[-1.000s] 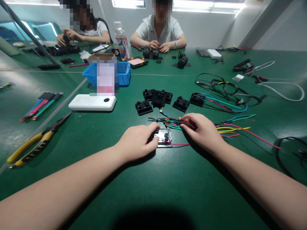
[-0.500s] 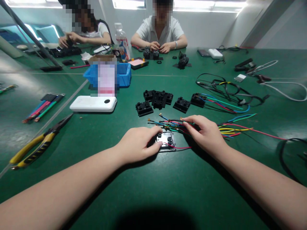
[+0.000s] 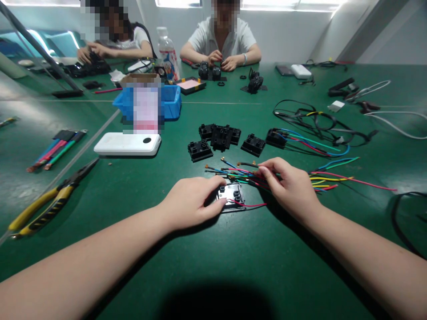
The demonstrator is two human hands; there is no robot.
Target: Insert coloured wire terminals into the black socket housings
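My left hand (image 3: 196, 201) grips the left side of a flat black plastic part (image 3: 235, 195) with its thumb and fingers. A thin red wire (image 3: 255, 205) runs out of that part to the right. At the bundle of coloured wires (image 3: 230, 171), my right hand (image 3: 288, 186) pinches a wire with a brass-coloured end between thumb and forefinger. The bundle passes under this hand, and its yellow, red, green and blue ends show on the right. Beyond the hands lie several black plastic parts (image 3: 220, 138), one with wires attached (image 3: 276, 138).
On the left are yellow-handled pliers (image 3: 50, 205), a white power bank (image 3: 126, 144), short thick wires (image 3: 58, 150) and a blue bin (image 3: 173, 104). Black cables (image 3: 310, 116) lie at the back right. Two people sit across the table, their hands on black items.
My right hand has shifted slightly right, and a black wire with a brass-coloured end now lies apart near its fingertips. My left hand stays on the black part.
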